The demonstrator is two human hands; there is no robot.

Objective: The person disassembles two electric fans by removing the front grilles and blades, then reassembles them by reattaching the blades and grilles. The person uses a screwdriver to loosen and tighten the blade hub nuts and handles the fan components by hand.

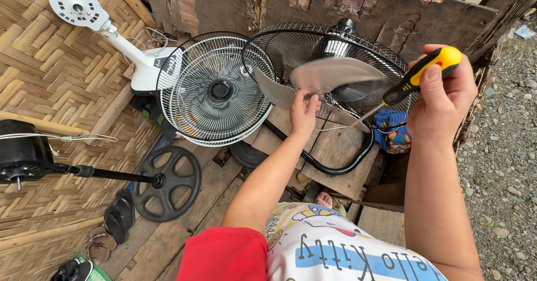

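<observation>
The left hand is closed on the hub area of the metal fan blade, fingers pinched where the blade lobes meet, holding the blade steady against the rear guard of a black fan that stands on the plank floor. The right hand is wrapped around the yellow-and-black handle of a screwdriver, thumb laid along the grip. The screwdriver's long axis runs diagonally, from the handle at upper right down and to the left, with the thin shaft aimed at the hub just beside the left hand's fingers; whether the tip already touches the hub cannot be determined, as the blade and the fingers partly mask it. The blade hub therefore lies down and to the left of the right hand and directly under the left hand, which is the nearer of the two. The blade lobes spread roughly flat across the face of the rear guard. Just beside the black fan on its left, a detached wire front grille leans upright, with a white fan body behind it. Farther left, a black motor on a pole extends to a round spoked base. Sandals lie near the woven bamboo wall.
</observation>
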